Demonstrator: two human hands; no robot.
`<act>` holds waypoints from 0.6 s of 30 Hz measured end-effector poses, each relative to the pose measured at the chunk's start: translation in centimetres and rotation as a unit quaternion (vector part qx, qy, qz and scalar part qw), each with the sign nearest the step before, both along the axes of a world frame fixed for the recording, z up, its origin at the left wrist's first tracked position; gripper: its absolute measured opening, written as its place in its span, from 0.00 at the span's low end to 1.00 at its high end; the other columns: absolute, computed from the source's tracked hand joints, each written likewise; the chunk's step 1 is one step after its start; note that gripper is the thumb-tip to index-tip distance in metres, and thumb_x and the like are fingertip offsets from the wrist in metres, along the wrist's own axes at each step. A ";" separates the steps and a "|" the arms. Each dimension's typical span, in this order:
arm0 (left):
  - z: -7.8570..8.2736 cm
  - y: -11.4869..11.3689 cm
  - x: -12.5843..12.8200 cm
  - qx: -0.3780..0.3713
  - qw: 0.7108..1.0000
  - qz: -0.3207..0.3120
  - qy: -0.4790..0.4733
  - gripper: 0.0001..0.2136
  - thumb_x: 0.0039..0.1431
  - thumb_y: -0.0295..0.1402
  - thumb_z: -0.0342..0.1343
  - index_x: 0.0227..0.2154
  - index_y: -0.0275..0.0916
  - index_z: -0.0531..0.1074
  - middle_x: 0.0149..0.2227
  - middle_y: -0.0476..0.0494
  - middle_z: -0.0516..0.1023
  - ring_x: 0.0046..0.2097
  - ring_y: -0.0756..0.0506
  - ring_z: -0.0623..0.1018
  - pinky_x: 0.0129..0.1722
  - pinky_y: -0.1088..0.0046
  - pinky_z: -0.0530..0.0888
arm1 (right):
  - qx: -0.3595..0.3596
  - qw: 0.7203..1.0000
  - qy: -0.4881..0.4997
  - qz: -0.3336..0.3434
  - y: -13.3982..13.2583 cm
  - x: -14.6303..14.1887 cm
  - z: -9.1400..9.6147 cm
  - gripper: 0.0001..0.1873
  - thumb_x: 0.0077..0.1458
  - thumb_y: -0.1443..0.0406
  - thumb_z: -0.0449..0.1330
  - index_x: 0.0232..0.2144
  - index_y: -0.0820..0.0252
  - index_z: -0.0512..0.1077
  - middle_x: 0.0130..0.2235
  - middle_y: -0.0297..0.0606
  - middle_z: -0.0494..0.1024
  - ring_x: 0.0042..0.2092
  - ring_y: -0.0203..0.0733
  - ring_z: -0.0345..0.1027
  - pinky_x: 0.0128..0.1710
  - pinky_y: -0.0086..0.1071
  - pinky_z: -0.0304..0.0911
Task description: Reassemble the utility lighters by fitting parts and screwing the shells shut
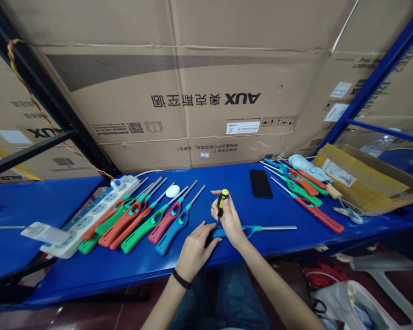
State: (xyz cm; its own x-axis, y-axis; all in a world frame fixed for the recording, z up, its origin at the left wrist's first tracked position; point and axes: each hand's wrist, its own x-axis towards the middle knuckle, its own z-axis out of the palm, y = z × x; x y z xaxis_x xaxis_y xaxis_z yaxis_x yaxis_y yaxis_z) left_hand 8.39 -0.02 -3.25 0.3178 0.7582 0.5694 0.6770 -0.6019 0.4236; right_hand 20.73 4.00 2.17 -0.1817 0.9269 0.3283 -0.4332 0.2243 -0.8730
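My right hand (230, 221) is closed round a yellow and black screwdriver (222, 203), its shaft pointing down at the handle of a blue long-necked lighter (248, 230). That lighter lies flat near the front edge, its metal tube pointing right. With fingers closed on the left end of the handle, my left hand (198, 244) holds it against the surface. My fingers partly cover the handle and the screwdriver's tip. To the left, several more lighters (142, 229) in orange, green, red and blue lie in a slanted row.
A white power strip (89, 220) borders the row on the left. A small white round object (172, 191) and a black phone (261, 184) lie farther back. More lighters (303, 183) and an open yellow carton (361, 178) are right. A large cardboard box (206, 55) stands behind the blue tabletop (223, 176).
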 end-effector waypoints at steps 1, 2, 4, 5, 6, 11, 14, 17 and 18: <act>0.0 0.0 0.0 0.000 1.000 0.000 0.001 0.14 0.60 0.35 0.54 0.47 0.38 0.68 0.43 0.41 0.80 0.48 0.41 0.78 0.50 0.62 0.75 | 0.002 1.000 -0.001 0.001 0.0 0.0 0.0 0.20 0.62 0.49 0.46 0.46 0.56 0.63 0.28 0.29 0.59 0.26 0.33 0.53 0.27 0.29 0.53; 0.0 0.0 0.0 0.000 1.000 0.001 0.002 0.14 0.60 0.35 0.54 0.47 0.37 0.68 0.42 0.41 0.80 0.48 0.41 0.78 0.50 0.62 0.75 | 0.007 1.000 -0.006 0.003 0.0 0.0 0.0 0.20 0.63 0.50 0.46 0.45 0.56 0.63 0.28 0.29 0.59 0.26 0.33 0.54 0.27 0.29 0.54; 0.0 0.0 0.0 -0.002 1.000 0.003 0.001 0.13 0.60 0.35 0.55 0.46 0.37 0.69 0.42 0.41 0.80 0.48 0.41 0.78 0.49 0.62 0.76 | 0.026 0.999 -0.027 0.006 -0.1 0.0 0.0 0.18 0.62 0.50 0.48 0.43 0.57 0.63 0.28 0.30 0.61 0.27 0.33 0.56 0.29 0.30 0.55; 0.1 0.0 0.0 -0.004 1.000 0.004 -0.002 0.13 0.60 0.35 0.55 0.46 0.38 0.69 0.42 0.41 0.80 0.48 0.41 0.78 0.48 0.62 0.76 | 0.035 0.999 -0.038 0.009 -0.1 0.0 0.0 0.17 0.61 0.51 0.51 0.42 0.57 0.64 0.28 0.30 0.63 0.28 0.34 0.58 0.30 0.30 0.57; 0.1 0.0 0.0 -0.007 1.000 0.004 -0.005 0.13 0.60 0.35 0.55 0.46 0.38 0.69 0.42 0.41 0.80 0.47 0.41 0.78 0.48 0.62 0.76 | 0.040 0.998 -0.048 0.013 -0.2 0.0 0.0 0.16 0.59 0.52 0.54 0.40 0.57 0.63 0.28 0.31 0.64 0.29 0.35 0.59 0.31 0.31 0.58; 0.3 0.0 0.1 -0.010 1.000 0.001 -0.007 0.12 0.62 0.36 0.52 0.46 0.39 0.69 0.41 0.42 0.80 0.45 0.41 0.79 0.48 0.62 0.76 | 0.018 0.997 -0.055 0.050 -0.2 0.0 0.3 0.19 0.59 0.47 0.50 0.37 0.56 0.63 0.29 0.31 0.61 0.27 0.34 0.56 0.28 0.30 0.57; 0.2 0.0 0.0 -0.009 1.000 0.004 -0.006 0.13 0.61 0.36 0.53 0.47 0.39 0.69 0.42 0.42 0.80 0.46 0.41 0.79 0.49 0.62 0.76 | 0.015 0.997 -0.052 0.061 -0.2 0.0 0.6 0.25 0.61 0.45 0.40 0.34 0.57 0.64 0.29 0.34 0.63 0.30 0.36 0.58 0.30 0.32 0.59; 0.1 0.0 0.0 -0.016 1.000 0.006 -0.006 0.12 0.60 0.36 0.54 0.46 0.40 0.69 0.42 0.42 0.80 0.46 0.41 0.79 0.48 0.62 0.76 | 0.030 0.998 -0.021 0.048 -0.1 -0.2 0.7 0.16 0.58 0.50 0.54 0.35 0.54 0.60 0.31 0.32 0.64 0.30 0.35 0.60 0.30 0.31 0.59; 0.1 0.0 0.0 -0.020 1.000 0.005 -0.006 0.12 0.61 0.36 0.54 0.46 0.40 0.69 0.41 0.42 0.80 0.46 0.41 0.79 0.48 0.62 0.76 | 0.035 0.998 -0.004 0.049 0.0 -0.2 0.6 0.16 0.55 0.52 0.59 0.36 0.53 0.58 0.32 0.31 0.64 0.29 0.34 0.60 0.29 0.30 0.59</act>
State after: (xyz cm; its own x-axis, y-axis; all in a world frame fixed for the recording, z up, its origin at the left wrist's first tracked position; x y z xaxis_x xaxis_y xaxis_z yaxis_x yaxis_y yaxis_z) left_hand 8.36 -0.01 -3.13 0.3033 0.7836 0.5422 0.6782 -0.5772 0.4549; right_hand 20.48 3.96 2.82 -0.2735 0.8789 0.3907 -0.4499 0.2421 -0.8596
